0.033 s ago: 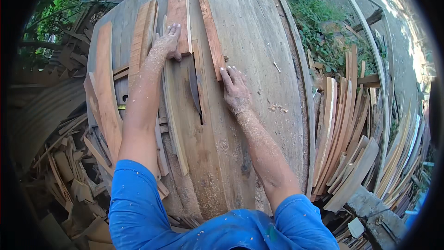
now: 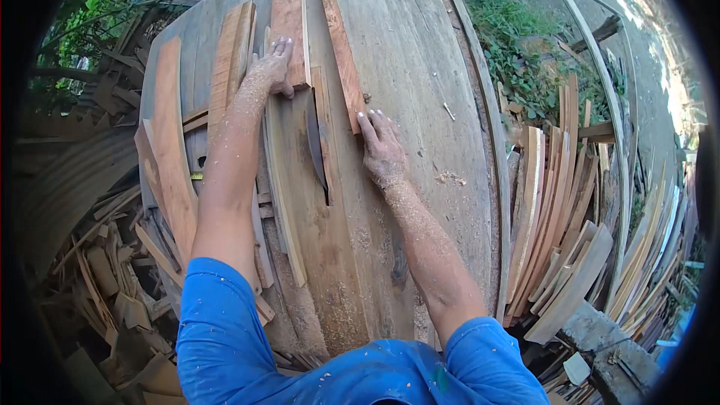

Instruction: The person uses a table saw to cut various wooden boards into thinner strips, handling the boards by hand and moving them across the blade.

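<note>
Touching flat plank (image 2: 291, 11): sawdusty left hand (image 2: 270, 73)

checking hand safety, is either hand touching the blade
No, the left hand is on the wide board and the right hand at the end of the narrow strip, both apart from the blade.

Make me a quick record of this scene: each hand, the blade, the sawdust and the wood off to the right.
Left hand: fingers on the wide reddish board
Right hand: fingertips at the narrow reddish strip's near end
Blade: dark, curved, in a table slot
Sawdust: on table, forearms
Right side: stacked wood strips
</note>
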`<action>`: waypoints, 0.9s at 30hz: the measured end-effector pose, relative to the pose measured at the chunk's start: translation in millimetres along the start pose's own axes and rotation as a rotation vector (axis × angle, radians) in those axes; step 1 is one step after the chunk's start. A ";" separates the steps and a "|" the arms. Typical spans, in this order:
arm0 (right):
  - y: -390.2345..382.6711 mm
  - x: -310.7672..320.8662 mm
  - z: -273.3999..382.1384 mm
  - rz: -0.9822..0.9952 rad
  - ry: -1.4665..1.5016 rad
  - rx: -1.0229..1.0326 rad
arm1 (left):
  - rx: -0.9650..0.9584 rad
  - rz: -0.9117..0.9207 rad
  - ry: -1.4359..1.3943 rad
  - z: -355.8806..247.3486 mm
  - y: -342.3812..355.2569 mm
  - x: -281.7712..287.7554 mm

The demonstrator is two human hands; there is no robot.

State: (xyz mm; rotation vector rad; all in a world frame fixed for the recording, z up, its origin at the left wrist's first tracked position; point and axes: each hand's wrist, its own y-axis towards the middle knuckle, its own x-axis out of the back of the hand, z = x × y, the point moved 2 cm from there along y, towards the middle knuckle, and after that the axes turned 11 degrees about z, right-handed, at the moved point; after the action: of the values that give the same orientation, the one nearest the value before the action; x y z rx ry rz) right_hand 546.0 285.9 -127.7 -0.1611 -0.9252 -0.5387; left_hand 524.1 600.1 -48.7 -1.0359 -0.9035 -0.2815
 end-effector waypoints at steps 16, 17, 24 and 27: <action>10.2 9.1 8.4 -0.061 0.006 -0.059 | 0.266 -0.271 -0.256 17.9 109.4 40.4; 11.8 9.7 10.8 -0.061 0.028 -0.058 | 0.313 -0.239 -0.341 20.8 115.8 42.1; 9.4 5.5 8.6 -0.020 0.006 -0.078 | 0.348 -0.222 -0.545 26.6 133.4 49.1; 7.1 3.6 0.2 -0.043 -0.024 -0.095 | 0.225 -0.309 -0.544 30.3 113.0 90.0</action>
State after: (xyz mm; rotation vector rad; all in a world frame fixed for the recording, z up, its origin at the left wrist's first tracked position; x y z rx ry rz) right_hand 551.2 290.7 -124.0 -0.2345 -0.9283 -0.6226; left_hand 631.6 701.1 -44.4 -0.7687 -1.5565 -0.1481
